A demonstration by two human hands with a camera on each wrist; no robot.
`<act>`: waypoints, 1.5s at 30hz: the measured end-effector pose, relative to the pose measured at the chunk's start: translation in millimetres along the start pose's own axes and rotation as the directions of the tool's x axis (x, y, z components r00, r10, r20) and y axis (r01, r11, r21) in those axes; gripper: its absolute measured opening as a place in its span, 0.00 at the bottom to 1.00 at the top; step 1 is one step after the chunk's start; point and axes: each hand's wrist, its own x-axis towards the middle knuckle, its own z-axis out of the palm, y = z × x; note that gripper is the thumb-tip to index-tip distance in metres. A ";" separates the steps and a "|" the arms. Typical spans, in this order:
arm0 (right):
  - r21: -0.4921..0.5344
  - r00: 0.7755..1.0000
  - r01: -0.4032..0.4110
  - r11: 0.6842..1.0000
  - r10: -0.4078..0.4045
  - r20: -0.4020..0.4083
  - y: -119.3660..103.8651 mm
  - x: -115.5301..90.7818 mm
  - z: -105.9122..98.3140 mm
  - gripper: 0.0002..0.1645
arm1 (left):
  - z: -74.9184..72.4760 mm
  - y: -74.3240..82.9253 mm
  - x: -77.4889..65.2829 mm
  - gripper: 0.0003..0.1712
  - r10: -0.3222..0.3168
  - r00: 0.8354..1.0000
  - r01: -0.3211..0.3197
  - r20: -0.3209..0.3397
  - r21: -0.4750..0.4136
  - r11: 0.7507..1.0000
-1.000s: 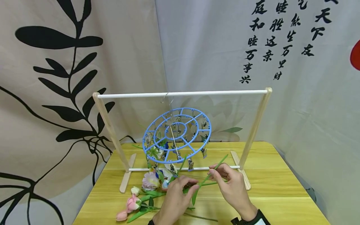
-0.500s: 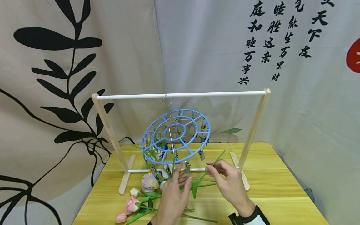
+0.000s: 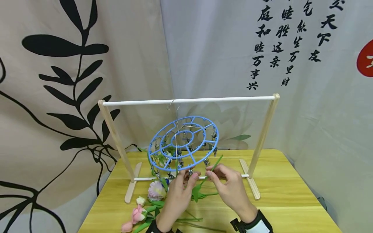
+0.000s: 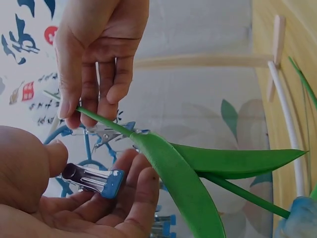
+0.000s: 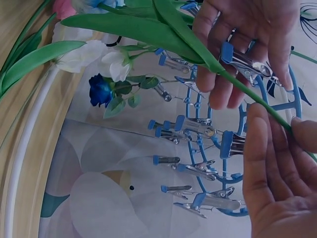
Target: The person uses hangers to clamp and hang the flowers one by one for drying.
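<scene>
We have the green artificial stem with long pointed strap leaves [image 4: 163, 158] in the air, lower centre of the head view, just below the hanger's lower right edge. Smooth, bright green, tilted: bare end up and right, leaves down and left. In the left wrist view it runs to a pale blue bloom [image 4: 298, 220], cut off at the lower right edge.

Right hand [image 3: 228, 187] pinches the bare end between thumb and fingers. Left hand [image 3: 178, 195] has its fingers curled round a silver metal clip with blue tips [image 4: 96, 179], thumb at the rear end; we can't tell how hard it squeezes. Stem passes beside the clip.

Carrier: round blue plastic hanger [image 3: 170, 170], concentric rings and spokes, tilted, centre of frame. It bears many more metal clips [image 5: 195, 126]. Right wrist view shows a dark blue rose [image 5: 101, 90] and a white flower [image 5: 116, 64] by them; their attachment isn't clear to us.

Hanger hooks over the white top bar [image 3: 189, 100] between pale wooden posts [image 3: 263, 136], on a yellow wood-grain table [image 3: 276, 200]. Lower left on the table: pink tulips [image 3: 138, 213], a white bud [image 3: 141, 201], a pale lilac-pink ruffled flower [image 3: 156, 191]. Behind, we see pale cloth with black leaf print [image 3: 77, 143].
</scene>
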 end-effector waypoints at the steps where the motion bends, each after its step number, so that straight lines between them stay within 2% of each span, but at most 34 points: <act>1: 0.004 1.000 0.003 1.000 -0.003 0.002 -0.3 0.1 0.9 0.10 | -1.1 -0.6 0.8 0.28 -0.006 1.000 0.006 0.007 -0.007 1.000; 6: 0.010 1.000 0.008 1.000 -0.008 0.011 -0.8 1.4 4.3 0.09 | -5.3 -2.8 4.3 0.24 -0.003 1.000 0.004 0.023 -0.051 0.999; 12: 0.024 1.000 -0.004 1.000 0.003 0.013 -1.1 2.5 6.9 0.09 | -8.8 -2.5 5.5 0.19 -0.020 0.999 0.024 0.028 -0.151 0.988; 26: 0.120 1.000 -0.002 0.993 -0.002 0.026 -6.9 2.0 15.6 0.07 | -9.4 -7.2 8.1 0.10 -0.039 0.993 0.013 -0.109 -0.235 0.972; 36: 0.138 0.997 0.069 0.988 -0.073 0.026 -8.5 1.2 26.7 0.09 | -10.9 -9.8 8.9 0.10 -0.021 0.983 -0.004 -0.180 -0.138 0.990; 42: 0.155 0.997 0.070 0.985 -0.074 0.017 -7.3 1.6 30.0 0.09 | -11.8 -7.9 9.1 0.10 -0.050 0.983 0.025 -0.174 -0.140 0.990; 45: 0.180 0.998 0.065 0.982 -0.068 0.012 -7.0 1.4 31.7 0.08 | -11.7 -7.4 8.7 0.10 -0.041 0.982 0.016 -0.184 -0.140 0.990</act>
